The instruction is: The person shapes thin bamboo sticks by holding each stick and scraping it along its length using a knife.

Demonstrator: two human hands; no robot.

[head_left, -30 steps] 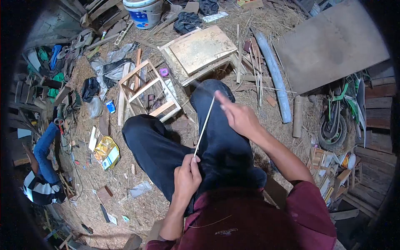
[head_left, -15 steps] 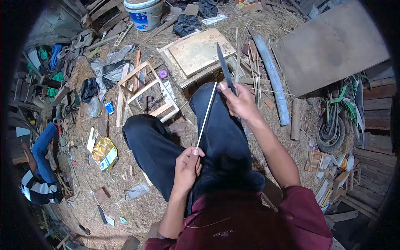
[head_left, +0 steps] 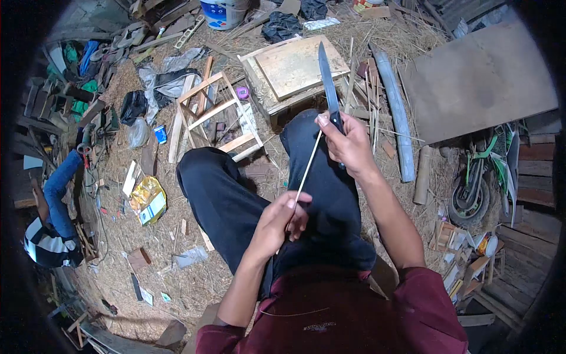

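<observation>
the left hand (head_left: 280, 221) is near the centre of the frame, thumb and forefinger pinched on the lower end of a thin pale stick (head_left: 309, 165), the other fingers loosely curled. the right hand (head_left: 351, 144), up and to the right, is closed round the black handle of a long steel knife (head_left: 328, 76), blade pointing to the top of the frame; its thumb is at the stick's upper end. the stick slants over dark trousers (head_left: 215, 186).

beyond the knees, at upper centre, a pale wooden board (head_left: 300, 66) lies on a low box-like stand (head_left: 286, 106); left of it is an open frame of light wooden strips (head_left: 215, 112). straw and shavings cover the floor (head_left: 194, 283). a broad grey-brown panel (head_left: 483, 82) fills the upper right, above a green-and-white motorbike (head_left: 489, 168). at far left is another person (head_left: 56, 245) in blue jeans.
</observation>
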